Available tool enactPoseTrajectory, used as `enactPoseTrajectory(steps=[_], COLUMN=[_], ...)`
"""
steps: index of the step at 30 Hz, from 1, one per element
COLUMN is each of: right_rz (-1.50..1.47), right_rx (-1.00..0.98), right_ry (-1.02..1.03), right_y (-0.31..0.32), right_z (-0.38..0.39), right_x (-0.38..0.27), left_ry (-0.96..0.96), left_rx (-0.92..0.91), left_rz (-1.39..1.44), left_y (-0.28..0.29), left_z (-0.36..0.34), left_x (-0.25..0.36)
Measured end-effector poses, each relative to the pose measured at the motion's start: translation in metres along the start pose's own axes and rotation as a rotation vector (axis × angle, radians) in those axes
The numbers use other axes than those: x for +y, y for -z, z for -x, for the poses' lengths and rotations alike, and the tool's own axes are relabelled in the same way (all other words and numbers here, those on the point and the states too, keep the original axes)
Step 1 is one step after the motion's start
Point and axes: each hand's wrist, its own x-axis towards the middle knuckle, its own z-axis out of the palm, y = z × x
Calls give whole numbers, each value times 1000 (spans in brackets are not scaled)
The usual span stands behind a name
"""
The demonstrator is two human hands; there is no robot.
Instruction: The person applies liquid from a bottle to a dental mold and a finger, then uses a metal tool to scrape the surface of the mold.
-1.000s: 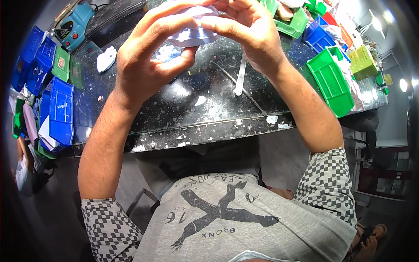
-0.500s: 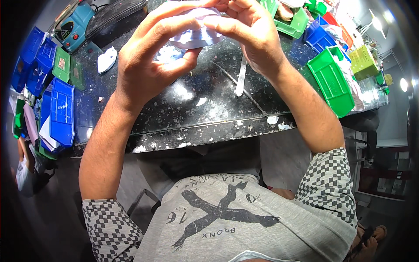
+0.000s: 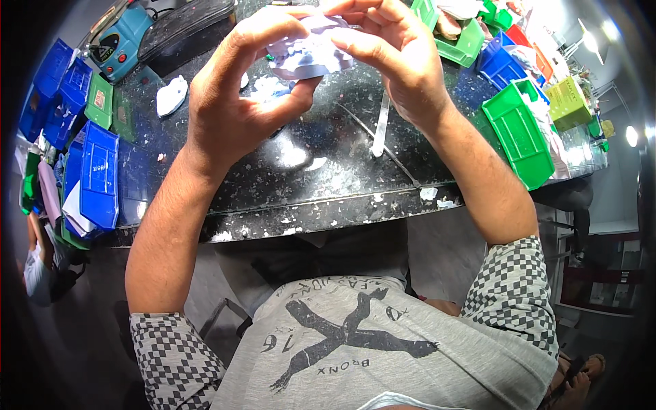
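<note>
A pale lavender-white plaster dental model (image 3: 316, 60) is held up above the bench near the top of the view. My left hand (image 3: 236, 96) grips its left side, thumb beneath and fingers curled over the top. From the right, my right hand (image 3: 403, 65) has its thumb on the model's edge and its other fingers around the back. Beneath them lies another whitish plaster piece (image 3: 270, 89), partly covered by my left hand. A further white plaster piece (image 3: 171, 96) rests farther left. Between my forearms lie a flat metal spatula (image 3: 380, 130) and a thin, ridged metal tool (image 3: 393, 158).
Blue bins (image 3: 99, 178) and a green bin (image 3: 99, 99) stand at the left, beside a teal machine (image 3: 119, 44). On the right are a green bin (image 3: 521, 133), a blue bin (image 3: 502, 60) and a yellow-green box (image 3: 568, 101). White scraps dot the black bench (image 3: 273, 198).
The dental model has tipped so that its bumpy tooth side shows more. My right thumb and fingers have shifted slightly on it. The view has moved a little.
</note>
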Motion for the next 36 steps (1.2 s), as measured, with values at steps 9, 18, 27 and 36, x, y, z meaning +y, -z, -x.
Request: enactPoseTrajectory(steps=[9, 18, 27, 36], right_rz=[868, 978, 813, 858], right_rx=[-16, 82, 58, -50], right_ry=[629, 710, 736, 745], right_y=[-8, -26, -18, -17], right_z=[-2, 3, 1, -3], right_x=[-12, 2, -14, -14], left_ry=[302, 579, 754, 763], left_rx=[269, 381, 398, 406], left_rz=[157, 461, 1116, 1045], left_y=[-6, -18, 0, -2], left_z=[-5, -15, -17, -13], left_x=[9, 41, 43, 37])
